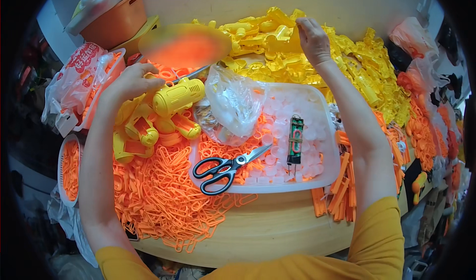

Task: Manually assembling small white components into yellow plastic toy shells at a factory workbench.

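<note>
My left hand [136, 81] reaches in beside a yellow plastic housing [178, 96]. Its thumb and fingers are apart above small orange rings [168, 73], and I see nothing between them. More yellow housings [144, 126] lie just below, with orange parts among them. On the far side, my right hand [315, 39] has its fingers drawn together against a yellow plastic part [286, 43] at the edge of a heap of yellow pieces [357, 74]. The fingertips partly hide that grip. A metal shaft [194, 74] shows behind the nearest housing.
A translucent tray [277, 187] holds scissors [218, 172], milky caps, a clear bag [233, 101] and a banded green-and-black piece [295, 141]. Orange loops [168, 196] cover the table's left; orange strips [342, 196] lie right. An orange tub [116, 22] stands at back left.
</note>
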`<action>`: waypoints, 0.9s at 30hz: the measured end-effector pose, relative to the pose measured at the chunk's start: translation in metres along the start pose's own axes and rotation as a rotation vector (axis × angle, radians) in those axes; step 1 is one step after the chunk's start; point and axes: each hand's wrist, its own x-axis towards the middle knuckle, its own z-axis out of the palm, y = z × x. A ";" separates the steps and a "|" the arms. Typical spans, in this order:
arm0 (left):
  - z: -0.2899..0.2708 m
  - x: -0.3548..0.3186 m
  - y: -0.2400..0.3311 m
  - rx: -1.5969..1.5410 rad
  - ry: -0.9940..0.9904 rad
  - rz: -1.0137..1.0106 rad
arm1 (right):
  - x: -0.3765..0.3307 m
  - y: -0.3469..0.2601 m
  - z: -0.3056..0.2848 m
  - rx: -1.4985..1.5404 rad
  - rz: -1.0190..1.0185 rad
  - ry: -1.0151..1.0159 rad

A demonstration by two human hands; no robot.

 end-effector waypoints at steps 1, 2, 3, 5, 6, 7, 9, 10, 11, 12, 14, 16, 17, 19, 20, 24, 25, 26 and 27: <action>0.006 -0.003 0.006 0.144 0.196 0.144 | -0.001 0.002 -0.009 -0.011 0.000 -0.004; 0.007 -0.005 0.011 0.139 0.193 0.153 | -0.002 0.003 -0.018 0.141 0.055 0.059; 0.008 -0.006 0.017 0.277 0.392 0.241 | -0.004 0.004 -0.027 0.293 0.110 0.123; 0.013 -0.025 0.041 0.412 0.568 0.318 | -0.009 -0.019 -0.052 0.530 0.326 0.045; 0.019 -0.036 0.058 0.218 0.646 0.489 | -0.011 -0.027 -0.068 0.729 0.505 -0.050; 0.023 -0.051 0.078 0.016 0.721 0.656 | -0.013 -0.039 -0.088 0.922 0.686 -0.143; 0.039 -0.096 0.124 -0.273 0.671 0.877 | -0.020 -0.078 -0.132 1.111 0.790 -0.345; 0.053 -0.118 0.138 -0.302 0.650 0.982 | -0.026 -0.104 -0.152 1.190 0.909 -0.485; 0.066 -0.142 0.151 -0.336 0.634 1.094 | -0.035 -0.121 -0.170 1.159 0.884 -0.685; 0.082 -0.166 0.159 -0.388 0.573 1.231 | -0.050 -0.140 -0.182 1.156 0.816 -0.876; 0.119 -0.218 0.172 -0.455 0.449 1.401 | -0.097 -0.176 -0.193 1.190 0.383 -0.999; 0.161 -0.267 0.181 -0.489 0.295 1.407 | -0.139 -0.216 -0.205 1.293 0.462 -1.215; 0.180 -0.285 0.185 -0.504 0.204 1.384 | -0.153 -0.230 -0.211 1.260 0.404 -1.262; 0.211 -0.309 0.190 -0.510 0.099 1.297 | -0.191 -0.252 -0.211 1.250 0.351 -1.254; 0.225 -0.317 0.190 -0.504 0.002 1.189 | -0.197 -0.262 -0.211 1.208 0.372 -1.337; 0.269 -0.328 0.169 -0.432 -0.012 1.047 | -0.194 -0.272 -0.229 0.970 0.180 -1.215; 0.271 -0.325 0.167 -0.435 -0.011 1.054 | -0.188 -0.269 -0.235 0.963 0.184 -1.214; 0.270 -0.322 0.166 -0.444 0.000 1.038 | -0.177 -0.259 -0.240 0.952 0.209 -1.043; 0.268 -0.318 0.166 -0.454 0.011 1.019 | -0.169 -0.247 -0.242 0.937 0.231 -0.874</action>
